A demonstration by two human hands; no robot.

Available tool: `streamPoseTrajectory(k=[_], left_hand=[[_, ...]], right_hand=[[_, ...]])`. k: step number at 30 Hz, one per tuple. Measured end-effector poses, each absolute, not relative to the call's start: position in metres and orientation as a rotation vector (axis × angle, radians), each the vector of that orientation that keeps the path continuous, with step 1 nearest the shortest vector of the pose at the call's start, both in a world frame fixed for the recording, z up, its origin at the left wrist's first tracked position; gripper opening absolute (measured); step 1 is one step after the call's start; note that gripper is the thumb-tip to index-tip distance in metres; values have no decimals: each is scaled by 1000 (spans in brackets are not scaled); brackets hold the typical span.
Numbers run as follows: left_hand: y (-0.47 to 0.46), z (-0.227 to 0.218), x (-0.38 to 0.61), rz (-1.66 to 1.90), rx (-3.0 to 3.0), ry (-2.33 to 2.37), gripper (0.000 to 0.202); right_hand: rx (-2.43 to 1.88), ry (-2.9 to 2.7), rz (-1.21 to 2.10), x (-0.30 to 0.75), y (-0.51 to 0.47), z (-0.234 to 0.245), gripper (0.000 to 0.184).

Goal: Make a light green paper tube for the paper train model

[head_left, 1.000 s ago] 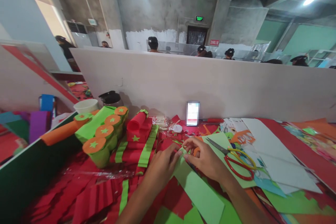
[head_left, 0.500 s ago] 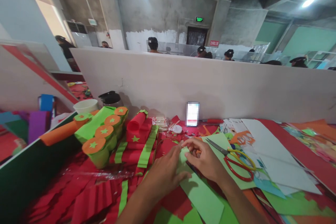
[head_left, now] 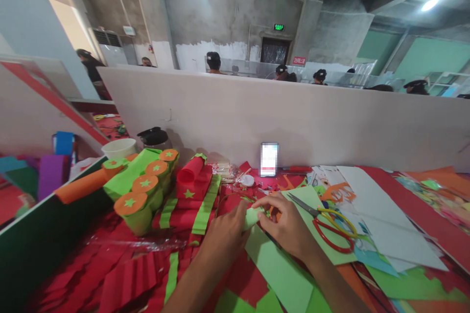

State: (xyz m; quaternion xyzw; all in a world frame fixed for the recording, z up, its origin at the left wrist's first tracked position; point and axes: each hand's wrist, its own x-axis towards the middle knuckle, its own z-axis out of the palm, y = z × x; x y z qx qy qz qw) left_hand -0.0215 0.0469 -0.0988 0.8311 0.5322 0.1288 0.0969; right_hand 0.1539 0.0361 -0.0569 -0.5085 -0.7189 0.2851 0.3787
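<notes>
The green strip (head_left: 281, 271) lies in the lower middle of the frame, running from the bottom edge up and leftward over red paper scraps. Its far end is curled up off the table. Both hands meet at that end: the left hand (head_left: 224, 235) has its fingers closed over the curl from the left, and the right hand (head_left: 290, 227) pinches it from the right between thumb and fingertips. The two hands are close together, nearly touching, and both are clamped on the strip.

Just right of the right hand lie scissors (head_left: 332, 229) with red and yellow handles, blades open, on a green sheet (head_left: 312, 195). Further right, white sheets (head_left: 382, 210) overlap a red one.

Above the hands, at mid-frame, a phone (head_left: 269, 159) stands upright against the partition (head_left: 293, 112); a small bundle of sticks (head_left: 223, 170) lies to its left.

Left of the hands sits a red model (head_left: 191, 183) with a green star, and beside it a green model (head_left: 141, 183) topped with orange discs. Behind these, a white cup (head_left: 119, 147) and a dark jug (head_left: 154, 137). Pleated red paper (head_left: 125, 279) fills the lower left.
</notes>
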Motion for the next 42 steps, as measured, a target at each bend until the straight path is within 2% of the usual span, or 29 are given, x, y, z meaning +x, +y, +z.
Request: streamPoseTrajectory(k=[7,12,15,21,27,33,42], left_hand=[[46,-95,-21,253,2498,1539,38],[45,-97,-19,183,2515,1540,46],[42,-100,-17,143,2589,1455,45],[40,-99,-17,123,2667,1372,42],[42,-93,-21,148,2692,1358,36],[40,-88,-24,112,2670,1328,43],[38,-77,-30,148,2587,1312,29]], right_hand=[[-1330,-1864,842,157,38,-57,29],[-1274,-1912,1101,161,40,-64,60],[-1199,-1939,1249,163,38,-61,70],[-1140,-1970,1515,167,34,-56,72],[-1178,-1949,1432,162,32,-59,71],[-1154,-1960,1445,162,33,-57,62],[-1102,-1885,1452,170,38,-57,64]])
